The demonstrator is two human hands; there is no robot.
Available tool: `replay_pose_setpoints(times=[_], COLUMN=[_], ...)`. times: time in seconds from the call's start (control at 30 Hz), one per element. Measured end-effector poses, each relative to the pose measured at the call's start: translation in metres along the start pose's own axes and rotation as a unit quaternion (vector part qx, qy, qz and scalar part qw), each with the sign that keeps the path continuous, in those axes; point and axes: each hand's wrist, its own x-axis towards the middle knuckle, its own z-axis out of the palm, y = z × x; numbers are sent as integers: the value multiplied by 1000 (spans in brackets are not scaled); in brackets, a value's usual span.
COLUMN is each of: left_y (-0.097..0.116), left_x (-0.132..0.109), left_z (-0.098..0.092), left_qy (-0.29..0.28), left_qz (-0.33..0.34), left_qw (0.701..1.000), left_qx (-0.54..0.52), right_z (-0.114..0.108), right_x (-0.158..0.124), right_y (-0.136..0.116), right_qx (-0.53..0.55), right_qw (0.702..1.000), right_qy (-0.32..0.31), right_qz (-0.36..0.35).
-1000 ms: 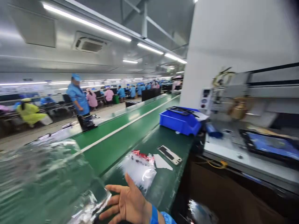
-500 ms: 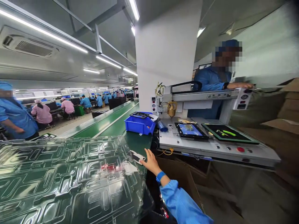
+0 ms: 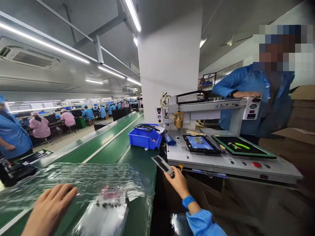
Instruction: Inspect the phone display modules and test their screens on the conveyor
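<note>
My right hand [image 3: 176, 182], with a blue band at the wrist, grips the near end of a flat, slim rectangular part [image 3: 162, 164], silver-edged with a dark face. Its exact kind is unclear. The part is held up over the green belt's right edge. At the lower left, my left hand [image 3: 52, 208] is stretched over a clear plastic blister tray [image 3: 98, 178], palm down; its fingers extend, and whether they press on the tray is hard to see. A silvery bag [image 3: 103, 218] and something reddish show by the tray's near part.
A blue bin [image 3: 144, 140] with a black frame on top stands on the green conveyor [image 3: 118, 137]. To the right is a dispensing machine [image 3: 209, 159] with a blue-centred panel [image 3: 200, 143] and green tweezers [image 3: 242, 146]. A co-worker [image 3: 273, 88] rests a hand on it.
My right hand has lifted the rectangular part off the tray area, moving right. My left hand has come into view, and the clear tray has shifted, exposing the silvery bag. The co-worker appears nearer.
</note>
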Motion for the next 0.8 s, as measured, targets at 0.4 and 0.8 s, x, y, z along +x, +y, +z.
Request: replay_pose_setpoints(times=[0.4,0.8], left_y=[126,367], left_x=[129,174], left_z=[144,46], left_qy=[-146,-264], left_qz=[14,-169], left_qw=[933,510], left_qx=[-328,-801], right_z=[-211,-180], right_x=[-48,-82], right_y=[80,5], right_qx=[-127,171], right_qw=[958,976], right_qy=[243,134], right_qz=[-85,16])
